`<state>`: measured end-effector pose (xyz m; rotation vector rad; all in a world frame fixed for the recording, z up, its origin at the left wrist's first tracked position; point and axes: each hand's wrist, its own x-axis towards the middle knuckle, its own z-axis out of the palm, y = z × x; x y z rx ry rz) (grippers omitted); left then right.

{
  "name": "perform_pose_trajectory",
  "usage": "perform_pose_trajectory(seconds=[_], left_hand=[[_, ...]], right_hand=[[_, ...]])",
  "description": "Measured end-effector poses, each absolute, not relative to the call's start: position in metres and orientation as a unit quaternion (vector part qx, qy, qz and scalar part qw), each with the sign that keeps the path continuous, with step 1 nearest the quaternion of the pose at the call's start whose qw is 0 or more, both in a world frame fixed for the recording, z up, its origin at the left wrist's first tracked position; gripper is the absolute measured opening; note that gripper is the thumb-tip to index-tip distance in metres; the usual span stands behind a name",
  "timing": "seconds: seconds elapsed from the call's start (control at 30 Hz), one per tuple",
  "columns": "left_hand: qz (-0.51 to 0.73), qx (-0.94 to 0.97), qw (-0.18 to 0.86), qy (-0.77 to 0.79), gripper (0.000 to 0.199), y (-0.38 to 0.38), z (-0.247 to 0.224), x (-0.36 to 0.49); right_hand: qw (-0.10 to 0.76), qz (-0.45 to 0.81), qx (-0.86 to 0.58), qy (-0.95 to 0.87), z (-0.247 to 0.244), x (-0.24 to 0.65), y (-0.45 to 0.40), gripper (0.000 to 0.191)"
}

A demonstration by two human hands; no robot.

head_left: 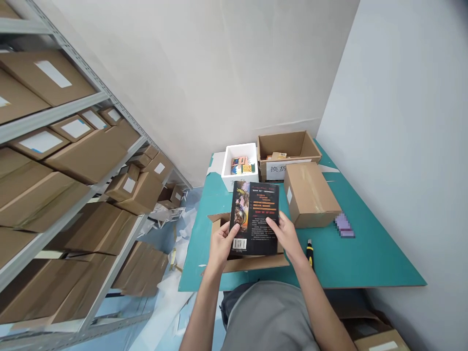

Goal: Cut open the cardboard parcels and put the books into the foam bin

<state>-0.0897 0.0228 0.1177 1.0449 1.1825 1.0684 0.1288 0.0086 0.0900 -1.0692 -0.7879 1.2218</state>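
Note:
Between my two hands is a black book (260, 214), its back cover with a barcode and orange and white print facing me. My left hand (221, 240) is closed on its lower left edge, thumb on the cover. On the lower right edge, my right hand (285, 234) grips it the same way. Beneath the book stands an open cardboard box (252, 264) with its front flap folded out; the book hides most of its inside. A black and yellow utility knife (310, 253) lies on the table right of my right hand.
On the green table (365, 258) stand a closed cardboard box (312, 195), a white foam box (239, 183) holding books, and a larger open carton (288, 141) behind. A blurred purple item (344, 225) lies at right. Metal shelves (124, 114) packed with boxes line the left.

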Motion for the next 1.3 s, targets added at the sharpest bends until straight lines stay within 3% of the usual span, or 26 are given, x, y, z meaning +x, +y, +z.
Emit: perform_pose_trajectory(seconds=[0.07, 0.17, 0.27, 0.33, 0.4, 0.57, 0.73, 0.83, 0.93, 1.07, 1.23, 1.3], left_hand=[[0.476, 0.493, 0.485, 0.544, 0.051, 0.019, 0.117, -0.079], [0.467, 0.558, 0.374, 0.576, 0.045, 0.003, 0.112, -0.058], [0.437, 0.646, 0.311, 0.543, 0.050, -0.017, 0.111, -0.042], [0.409, 0.698, 0.326, 0.489, 0.050, -0.022, 0.116, -0.040], [0.395, 0.702, 0.380, 0.454, 0.043, -0.019, 0.127, -0.044], [0.516, 0.556, 0.363, 0.541, 0.046, 0.011, 0.153, -0.070], [0.490, 0.461, 0.539, 0.506, 0.054, 0.014, 0.162, -0.073], [0.474, 0.435, 0.576, 0.505, 0.050, 0.009, 0.162, -0.073], [0.483, 0.429, 0.557, 0.522, 0.042, 0.009, 0.163, -0.078], [0.492, 0.468, 0.456, 0.576, 0.032, 0.009, 0.164, -0.077], [0.488, 0.548, 0.348, 0.584, 0.036, -0.010, 0.154, -0.048], [0.488, 0.596, 0.351, 0.532, 0.039, -0.018, 0.151, -0.038]], right_hand=[[0.626, 0.482, -0.497, -0.358, 0.087, 0.121, 0.011, 0.071], [0.599, 0.507, -0.470, -0.404, 0.091, 0.101, 0.004, 0.075], [0.591, 0.491, -0.466, -0.439, 0.104, 0.089, -0.005, 0.061], [0.615, 0.446, -0.491, -0.426, 0.112, 0.092, -0.006, 0.046], [0.647, 0.437, -0.486, -0.392, 0.114, 0.102, -0.004, 0.041], [0.669, 0.567, -0.391, -0.279, 0.110, 0.126, -0.005, 0.047], [0.678, 0.591, -0.351, -0.261, 0.115, 0.125, -0.009, 0.050], [0.670, 0.597, -0.349, -0.271, 0.119, 0.123, -0.006, 0.056], [0.673, 0.554, -0.388, -0.299, 0.122, 0.125, -0.001, 0.060], [0.689, 0.418, -0.481, -0.345, 0.128, 0.121, -0.004, 0.060], [0.612, 0.503, -0.448, -0.414, 0.144, 0.092, -0.017, 0.072], [0.618, 0.477, -0.483, -0.397, 0.145, 0.086, -0.016, 0.060]])
